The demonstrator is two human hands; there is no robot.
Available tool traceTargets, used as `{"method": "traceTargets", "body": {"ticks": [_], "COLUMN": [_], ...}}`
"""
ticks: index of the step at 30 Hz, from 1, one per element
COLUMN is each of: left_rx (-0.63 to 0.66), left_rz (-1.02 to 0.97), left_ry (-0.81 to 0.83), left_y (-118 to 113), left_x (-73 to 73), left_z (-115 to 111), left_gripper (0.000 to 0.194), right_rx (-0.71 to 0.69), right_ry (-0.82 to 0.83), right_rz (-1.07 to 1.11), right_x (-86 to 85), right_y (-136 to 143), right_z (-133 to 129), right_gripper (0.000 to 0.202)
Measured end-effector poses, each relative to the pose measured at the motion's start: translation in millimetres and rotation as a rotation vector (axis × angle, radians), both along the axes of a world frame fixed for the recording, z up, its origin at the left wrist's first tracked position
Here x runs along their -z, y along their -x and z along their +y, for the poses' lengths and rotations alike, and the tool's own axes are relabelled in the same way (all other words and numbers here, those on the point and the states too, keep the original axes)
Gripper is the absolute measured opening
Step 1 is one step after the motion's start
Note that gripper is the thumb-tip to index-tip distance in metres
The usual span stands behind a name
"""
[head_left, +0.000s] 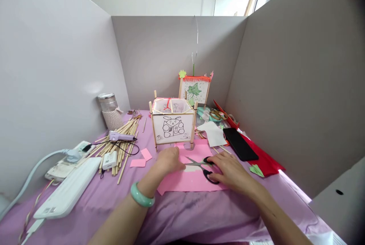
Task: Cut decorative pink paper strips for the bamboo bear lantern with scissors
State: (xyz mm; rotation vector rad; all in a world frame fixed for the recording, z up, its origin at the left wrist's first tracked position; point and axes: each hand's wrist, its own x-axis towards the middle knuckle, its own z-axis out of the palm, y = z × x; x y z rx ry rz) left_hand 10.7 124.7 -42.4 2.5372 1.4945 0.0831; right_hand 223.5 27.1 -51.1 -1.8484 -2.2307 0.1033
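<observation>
Pink paper (pixel 188 181) lies flat on the purple cloth in front of a lantern (pixel 173 128) made of sticks and white panels with a drawn animal. Scissors (pixel 199 164) with black handles rest over the paper, blades parted and pointing left. My right hand (pixel 230 169) is at the handles, its fingers bent around them. My left hand (pixel 170 160), a green bangle on its wrist, is on the paper's left part near the blade tips; its fingers are bent together, and what they hold, if anything, is hidden. Small pink pieces (pixel 138 162) lie left of it.
Wooden sticks (pixel 124 154), a lilac glue gun (pixel 121 136), a white power bank (pixel 68 188) and a jar (pixel 110 112) are on the left. A black phone (pixel 240 144), red cloth (pixel 266 163) and white paper (pixel 213 133) lie right. Another lantern (pixel 195 90) stands behind.
</observation>
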Motion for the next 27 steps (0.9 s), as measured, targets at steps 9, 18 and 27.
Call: {"method": "traceTargets", "body": {"ticks": [9, 18, 27], "left_rx": [0.039, 0.267, 0.209], "left_rz": [-0.383, -1.1, -1.194], "left_ry": [0.222, 0.819, 0.916], "left_y": [13, 15, 12], "left_x": [6.5, -29.2, -7.2], "left_z": [12, -5, 5], "left_gripper": [0.015, 0.028, 0.034], "right_rx": [0.052, -0.116, -0.156], "right_ry": [0.077, -0.009, 0.156], "right_rz": [0.157, 1.206, 1.324], "right_x": [-20.4, -24.1, 7.6], "right_y": [-13, -12, 0], "right_z": [-17, -20, 19], "right_gripper": [0.027, 0.039, 0.05]}}
